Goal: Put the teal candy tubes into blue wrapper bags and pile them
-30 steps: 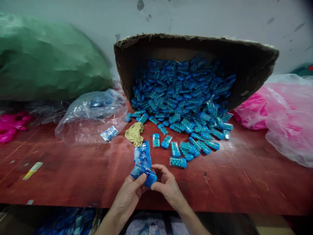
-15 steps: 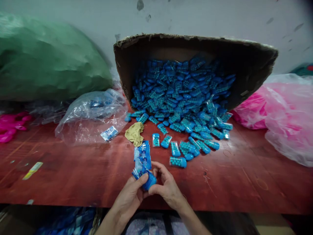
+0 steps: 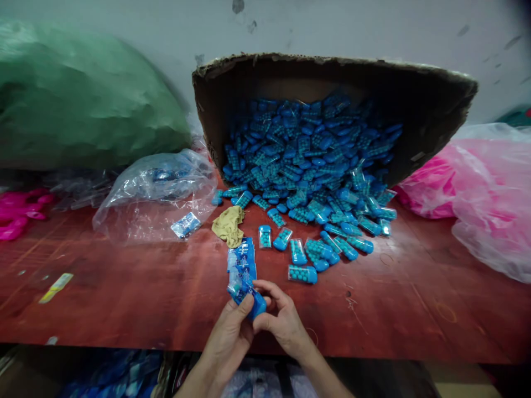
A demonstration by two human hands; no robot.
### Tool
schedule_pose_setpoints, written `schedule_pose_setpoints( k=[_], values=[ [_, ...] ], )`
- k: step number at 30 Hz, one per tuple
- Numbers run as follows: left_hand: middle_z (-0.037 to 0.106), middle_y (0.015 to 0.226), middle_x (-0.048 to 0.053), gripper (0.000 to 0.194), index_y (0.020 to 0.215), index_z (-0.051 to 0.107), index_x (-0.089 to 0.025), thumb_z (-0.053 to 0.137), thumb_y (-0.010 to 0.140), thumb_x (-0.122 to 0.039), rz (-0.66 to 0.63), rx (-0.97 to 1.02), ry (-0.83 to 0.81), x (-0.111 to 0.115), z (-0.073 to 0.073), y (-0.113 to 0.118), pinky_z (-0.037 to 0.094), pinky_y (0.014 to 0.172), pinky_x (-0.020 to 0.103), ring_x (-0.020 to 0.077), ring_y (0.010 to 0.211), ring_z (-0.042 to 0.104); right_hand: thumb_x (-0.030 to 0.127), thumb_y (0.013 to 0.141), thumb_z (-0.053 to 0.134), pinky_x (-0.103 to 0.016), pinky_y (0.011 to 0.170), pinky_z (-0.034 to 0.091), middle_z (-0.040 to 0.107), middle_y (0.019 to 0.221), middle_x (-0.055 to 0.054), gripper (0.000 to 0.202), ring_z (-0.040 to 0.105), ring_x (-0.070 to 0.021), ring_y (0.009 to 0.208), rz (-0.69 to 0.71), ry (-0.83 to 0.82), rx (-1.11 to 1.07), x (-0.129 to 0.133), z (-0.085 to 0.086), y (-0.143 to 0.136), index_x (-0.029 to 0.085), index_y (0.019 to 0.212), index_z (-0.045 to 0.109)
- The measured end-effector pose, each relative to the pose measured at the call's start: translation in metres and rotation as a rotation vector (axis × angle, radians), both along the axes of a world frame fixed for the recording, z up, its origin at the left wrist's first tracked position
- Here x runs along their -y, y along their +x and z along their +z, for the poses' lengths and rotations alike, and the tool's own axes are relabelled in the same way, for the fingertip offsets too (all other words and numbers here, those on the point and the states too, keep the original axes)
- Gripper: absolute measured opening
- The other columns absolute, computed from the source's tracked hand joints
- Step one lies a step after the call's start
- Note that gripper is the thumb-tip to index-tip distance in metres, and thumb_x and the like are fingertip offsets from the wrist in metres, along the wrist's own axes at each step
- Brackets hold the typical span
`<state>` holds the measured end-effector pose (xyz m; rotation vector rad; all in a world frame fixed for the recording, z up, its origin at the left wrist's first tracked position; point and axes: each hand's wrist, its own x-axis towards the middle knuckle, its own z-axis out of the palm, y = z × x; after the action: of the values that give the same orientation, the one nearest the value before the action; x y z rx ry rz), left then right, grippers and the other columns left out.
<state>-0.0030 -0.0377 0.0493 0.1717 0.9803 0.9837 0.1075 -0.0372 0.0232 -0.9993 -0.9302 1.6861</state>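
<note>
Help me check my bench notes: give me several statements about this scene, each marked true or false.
1. The left hand holds a blue container, with the right hand at its capped end. True.
2. The yellowish cloth lies to the right of the cardboard box. False: it lies in front of the box, toward its left side.
3. Blue packets lie overlapping on the table, on the person's side of the cloth. True.
4. The big green bag is right of the box. False: it is on the left.
5. Many loose containers lie inside the box and on the table before it. True.
</note>
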Motion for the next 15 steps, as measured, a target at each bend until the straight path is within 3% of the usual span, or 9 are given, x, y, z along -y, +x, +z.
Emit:
schedule_pose_setpoints(
  k=[6,10,12,15],
  values=[
    [0.069,0.073,0.005,0.016,0.084,0.064,-0.014,0.061,0.072,-0.026,-0.032,-0.010,0.005,0.000,0.005,-0.001,0.049,0.063,0.024,0.0157,0.072,0.064,0.009,0.054,0.069,-0.020,0.060,0.046,0.059,0.092,0.004,0.054,0.053,-0.0094,0.067,0.009,-0.055,-0.005,-0.001,-0.004,0.001,0.027,0.104,0.058],
    [0.069,0.082,0.006,0.018,0.091,0.064,-0.016,0.060,0.074,-0.021,-0.140,0.061,0.041,0.000,0.004,-0.011,0.049,0.068,0.027,0.0170,0.077,0.064,0.011,0.052,0.071,-0.019,0.056,0.046,0.060,0.088,0.005,0.063,0.052,-0.0063,0.057,0.134,-0.111,-0.113,-0.008,-0.002,0.009,0.028,0.110,0.055],
    [0.070,0.081,0.006,0.018,0.089,0.065,-0.016,0.063,0.071,-0.019,-0.131,0.059,0.045,0.001,0.001,-0.011,0.049,0.068,0.027,0.0171,0.076,0.064,0.011,0.050,0.073,-0.019,0.054,0.045,0.060,0.084,0.005,0.068,0.052,-0.0063,0.055,0.180,-0.126,-0.156,-0.010,-0.001,0.010,0.028,0.112,0.053],
    [0.069,0.077,0.006,0.016,0.083,0.065,-0.015,0.065,0.069,-0.023,-0.057,0.007,0.038,0.004,0.000,-0.004,0.049,0.069,0.027,0.0175,0.075,0.064,0.013,0.049,0.074,-0.019,0.055,0.045,0.059,0.086,0.005,0.062,0.052,-0.0078,0.059,0.122,-0.098,-0.100,-0.009,-0.001,0.007,0.028,0.107,0.057]
  ],
)
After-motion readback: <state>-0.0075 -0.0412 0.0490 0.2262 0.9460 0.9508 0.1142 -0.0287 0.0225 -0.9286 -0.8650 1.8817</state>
